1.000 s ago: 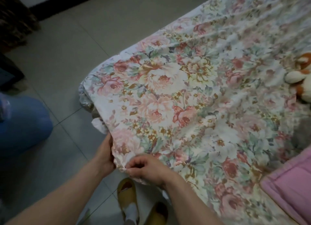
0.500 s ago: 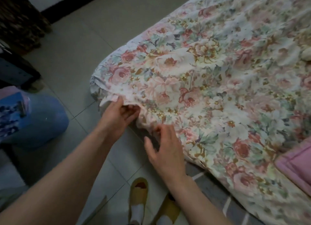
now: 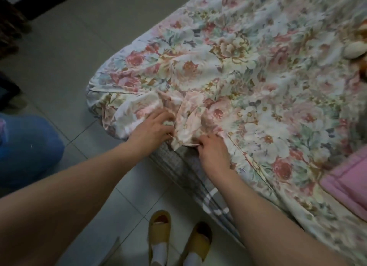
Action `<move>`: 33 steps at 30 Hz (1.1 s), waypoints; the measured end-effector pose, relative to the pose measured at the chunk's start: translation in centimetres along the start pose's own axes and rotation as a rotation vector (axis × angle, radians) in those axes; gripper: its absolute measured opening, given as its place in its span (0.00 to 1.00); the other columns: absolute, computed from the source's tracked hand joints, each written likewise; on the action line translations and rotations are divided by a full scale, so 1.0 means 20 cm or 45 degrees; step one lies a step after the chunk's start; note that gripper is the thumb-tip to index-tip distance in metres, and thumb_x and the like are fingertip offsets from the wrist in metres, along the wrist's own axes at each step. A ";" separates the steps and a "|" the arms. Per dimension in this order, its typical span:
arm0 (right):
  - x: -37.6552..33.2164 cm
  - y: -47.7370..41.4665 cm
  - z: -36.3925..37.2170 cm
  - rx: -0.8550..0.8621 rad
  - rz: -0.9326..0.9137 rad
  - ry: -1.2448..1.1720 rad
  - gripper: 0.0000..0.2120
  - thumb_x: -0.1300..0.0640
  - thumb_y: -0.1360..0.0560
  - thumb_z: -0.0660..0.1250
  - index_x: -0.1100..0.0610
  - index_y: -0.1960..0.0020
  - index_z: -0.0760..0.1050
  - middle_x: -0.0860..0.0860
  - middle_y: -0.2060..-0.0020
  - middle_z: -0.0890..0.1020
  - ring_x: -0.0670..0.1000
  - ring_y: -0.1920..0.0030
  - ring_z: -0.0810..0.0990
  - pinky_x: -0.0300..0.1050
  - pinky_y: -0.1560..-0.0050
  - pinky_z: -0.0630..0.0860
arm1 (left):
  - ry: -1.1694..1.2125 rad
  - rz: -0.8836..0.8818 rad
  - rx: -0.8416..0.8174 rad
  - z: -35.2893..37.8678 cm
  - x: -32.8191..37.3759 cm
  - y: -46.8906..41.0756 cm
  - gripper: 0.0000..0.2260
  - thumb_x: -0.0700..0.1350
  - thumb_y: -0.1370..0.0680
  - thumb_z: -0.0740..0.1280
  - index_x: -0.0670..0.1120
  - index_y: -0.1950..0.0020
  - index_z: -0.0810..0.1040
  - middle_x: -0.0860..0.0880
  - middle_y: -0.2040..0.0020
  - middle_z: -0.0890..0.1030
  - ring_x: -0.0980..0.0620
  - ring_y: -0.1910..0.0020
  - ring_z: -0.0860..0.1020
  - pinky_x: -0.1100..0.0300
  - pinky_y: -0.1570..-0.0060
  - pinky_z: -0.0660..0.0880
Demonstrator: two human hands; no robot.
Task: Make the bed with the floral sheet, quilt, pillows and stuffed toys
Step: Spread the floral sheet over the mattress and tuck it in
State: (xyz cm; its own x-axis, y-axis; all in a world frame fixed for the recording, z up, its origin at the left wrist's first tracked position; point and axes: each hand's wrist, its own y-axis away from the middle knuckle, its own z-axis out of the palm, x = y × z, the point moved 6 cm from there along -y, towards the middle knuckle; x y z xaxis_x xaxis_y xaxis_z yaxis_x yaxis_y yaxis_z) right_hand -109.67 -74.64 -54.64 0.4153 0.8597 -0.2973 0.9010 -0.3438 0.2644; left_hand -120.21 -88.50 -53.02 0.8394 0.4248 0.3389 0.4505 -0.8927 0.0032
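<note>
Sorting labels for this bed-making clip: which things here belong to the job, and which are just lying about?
Job: floral sheet, pink quilt, stuffed toy, mattress, left hand, right hand.
Lying about: blue object, dark furniture.

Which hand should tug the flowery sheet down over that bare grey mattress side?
Probably the right hand: it pinches the floral fabric sheet right above the bare grey checked mattress side.

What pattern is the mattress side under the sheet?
Grey check with white stripes on the mattress side, below the floral sheet; head view.
</note>
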 end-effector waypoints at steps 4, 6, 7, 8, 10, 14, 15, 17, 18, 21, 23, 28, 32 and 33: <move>-0.08 0.20 -0.09 0.070 -0.174 -0.196 0.07 0.56 0.23 0.64 0.52 0.47 0.80 0.50 0.52 0.79 0.53 0.51 0.75 0.48 0.50 0.72 | -0.048 0.466 -0.013 -0.06 0.18 0.12 0.03 0.40 0.28 0.70 0.47 0.57 0.79 0.48 0.53 0.81 0.46 0.50 0.78 0.54 0.49 0.73; -0.17 0.37 -0.08 -0.187 -0.400 -0.167 0.07 0.54 0.23 0.62 0.50 0.50 0.80 0.49 0.53 0.81 0.53 0.52 0.77 0.48 0.51 0.74 | -0.039 0.507 -0.394 0.04 0.18 0.33 0.12 0.38 0.32 0.72 0.51 0.55 0.73 0.51 0.63 0.78 0.50 0.65 0.77 0.60 0.67 0.71; -0.23 0.49 -0.03 -0.388 -0.487 -0.201 0.08 0.53 0.24 0.61 0.51 0.51 0.79 0.51 0.54 0.82 0.55 0.52 0.78 0.47 0.52 0.74 | -0.071 0.458 -0.601 0.09 0.17 0.45 0.11 0.40 0.31 0.71 0.53 0.56 0.72 0.53 0.67 0.77 0.51 0.69 0.77 0.61 0.71 0.69; -0.30 0.62 0.04 -0.600 -0.496 -0.269 0.09 0.53 0.24 0.61 0.52 0.51 0.79 0.54 0.53 0.81 0.57 0.51 0.78 0.45 0.54 0.72 | -0.170 0.465 -0.761 0.14 0.16 0.56 0.07 0.43 0.30 0.69 0.52 0.57 0.73 0.53 0.68 0.77 0.51 0.71 0.78 0.62 0.72 0.70; -0.42 0.85 0.18 -0.918 -0.328 -0.374 0.09 0.53 0.22 0.60 0.54 0.47 0.77 0.56 0.48 0.80 0.59 0.46 0.77 0.44 0.53 0.68 | -0.419 0.494 -1.051 0.19 0.15 0.67 0.03 0.44 0.29 0.67 0.50 0.58 0.80 0.51 0.64 0.81 0.49 0.64 0.81 0.61 0.64 0.76; -0.45 0.92 0.36 -0.857 -0.043 -0.615 0.16 0.53 0.21 0.62 0.59 0.36 0.73 0.58 0.40 0.78 0.57 0.40 0.77 0.43 0.43 0.71 | -0.468 0.290 -1.596 0.24 0.20 0.54 0.14 0.38 0.23 0.62 0.43 0.40 0.79 0.43 0.40 0.79 0.41 0.40 0.76 0.53 0.41 0.73; -0.46 0.89 0.35 -0.828 -0.007 -0.717 0.15 0.53 0.22 0.62 0.58 0.38 0.75 0.57 0.41 0.79 0.56 0.41 0.77 0.42 0.44 0.71 | -0.422 0.244 -1.567 0.23 0.22 0.49 0.15 0.37 0.24 0.62 0.44 0.39 0.78 0.44 0.39 0.78 0.42 0.38 0.75 0.54 0.40 0.73; -0.42 0.84 0.29 -0.752 0.055 -0.924 0.10 0.53 0.22 0.63 0.58 0.50 0.80 0.57 0.51 0.83 0.55 0.48 0.80 0.42 0.50 0.72 | -0.215 0.117 -1.350 0.22 0.33 0.33 0.15 0.37 0.23 0.60 0.49 0.40 0.79 0.48 0.41 0.79 0.47 0.42 0.77 0.55 0.43 0.74; -0.40 0.82 0.26 -0.726 0.084 -1.021 0.10 0.52 0.23 0.63 0.56 0.56 0.79 0.56 0.57 0.82 0.52 0.53 0.80 0.42 0.53 0.72 | 0.027 -0.037 -1.254 0.21 0.38 0.25 0.14 0.39 0.21 0.58 0.51 0.42 0.79 0.50 0.44 0.80 0.51 0.45 0.78 0.55 0.44 0.75; -0.27 0.73 0.16 -0.522 0.370 -1.316 0.10 0.52 0.24 0.60 0.52 0.57 0.77 0.49 0.62 0.79 0.42 0.62 0.74 0.31 0.62 0.68 | 0.976 -0.519 -1.214 0.16 0.60 0.13 0.17 0.50 0.15 0.52 0.50 0.43 0.81 0.52 0.46 0.83 0.56 0.45 0.79 0.61 0.42 0.75; -0.04 0.67 0.09 -0.228 0.684 -1.422 0.09 0.52 0.19 0.59 0.51 0.54 0.76 0.46 0.61 0.80 0.44 0.62 0.77 0.34 0.61 0.74 | 1.147 -0.593 -1.241 0.17 0.70 0.04 0.24 0.59 0.18 0.48 0.49 0.37 0.78 0.55 0.39 0.78 0.59 0.38 0.75 0.67 0.37 0.69; 0.32 0.58 -0.10 0.133 0.834 -1.301 0.06 0.55 0.18 0.58 0.51 0.49 0.73 0.45 0.56 0.77 0.48 0.54 0.76 0.37 0.59 0.73 | 0.576 -0.274 -1.126 0.19 0.67 -0.16 0.16 0.67 0.32 0.68 0.55 0.58 0.77 0.54 0.59 0.80 0.65 0.65 0.76 0.71 0.64 0.68; 0.32 0.67 -0.17 0.140 0.545 -0.928 0.15 0.45 0.26 0.66 0.50 0.45 0.66 0.48 0.51 0.74 0.50 0.52 0.75 0.48 0.54 0.74 | 0.674 -0.703 -0.808 0.16 0.55 -0.24 0.23 0.65 0.26 0.66 0.45 0.51 0.76 0.49 0.50 0.79 0.54 0.56 0.75 0.60 0.53 0.70; 0.32 0.71 -0.14 0.037 0.521 -0.832 0.21 0.41 0.28 0.67 0.51 0.43 0.66 0.50 0.49 0.75 0.52 0.51 0.75 0.49 0.53 0.74 | 0.714 -0.788 -0.807 0.17 0.55 -0.24 0.23 0.65 0.24 0.64 0.45 0.47 0.74 0.50 0.46 0.76 0.54 0.53 0.74 0.59 0.48 0.69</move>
State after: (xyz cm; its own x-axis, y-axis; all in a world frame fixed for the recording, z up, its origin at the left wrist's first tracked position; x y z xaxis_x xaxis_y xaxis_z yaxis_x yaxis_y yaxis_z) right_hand -94.60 -72.97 -50.23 0.6977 0.2672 -0.6647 0.6587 -0.6041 0.4485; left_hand -112.16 -79.08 -52.58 0.1822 0.8485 0.4969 0.3755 -0.5271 0.7623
